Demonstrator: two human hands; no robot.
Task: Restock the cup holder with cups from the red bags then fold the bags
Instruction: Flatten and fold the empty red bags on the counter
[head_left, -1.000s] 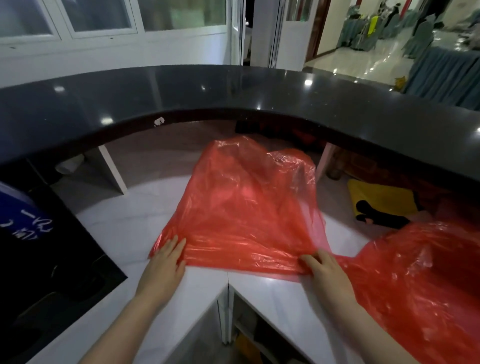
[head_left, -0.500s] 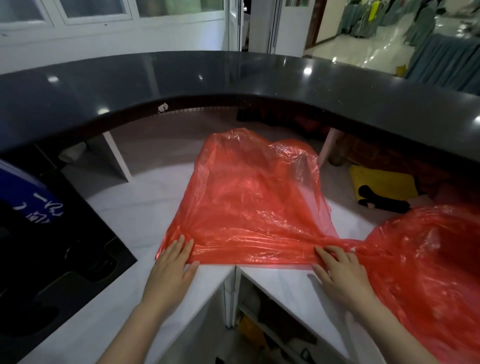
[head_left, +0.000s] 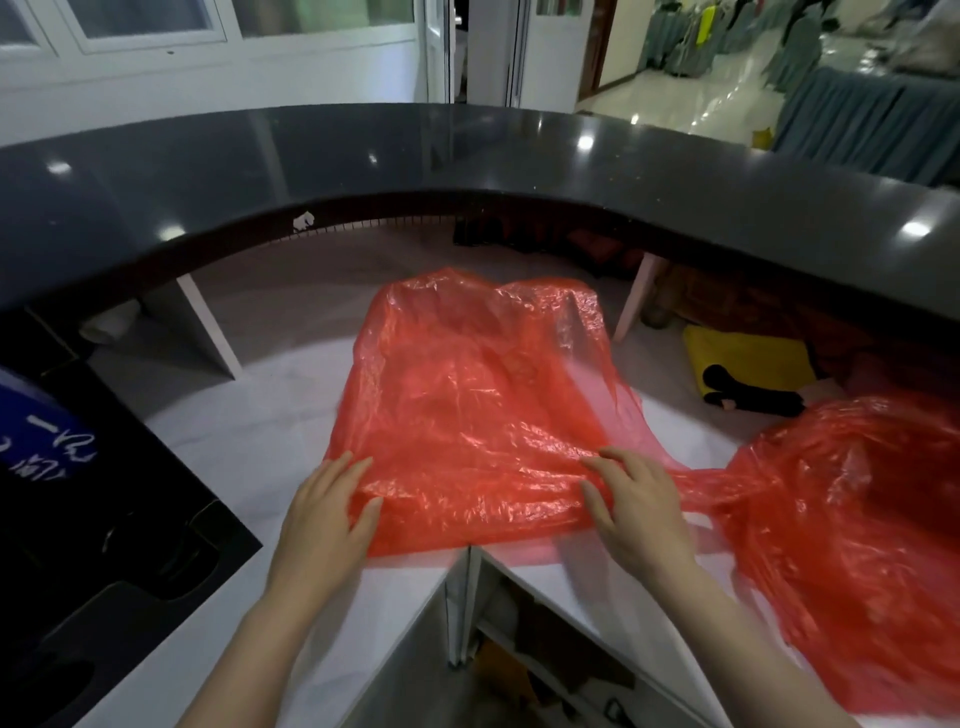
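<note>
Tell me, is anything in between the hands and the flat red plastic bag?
No. The left hand and right hand both rest directly on the near edge of the flat red plastic bag on the white counter.

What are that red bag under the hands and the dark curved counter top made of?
Red bag: thin plastic film, it seems; it is translucent, glossy and finely wrinkled, lying limp on the white desk.
Counter top: probably polished stone or a stone-like slab; it is dark, smooth and mirrors the ceiling lights as sharp spots. Which one, the look leaves open.
</note>
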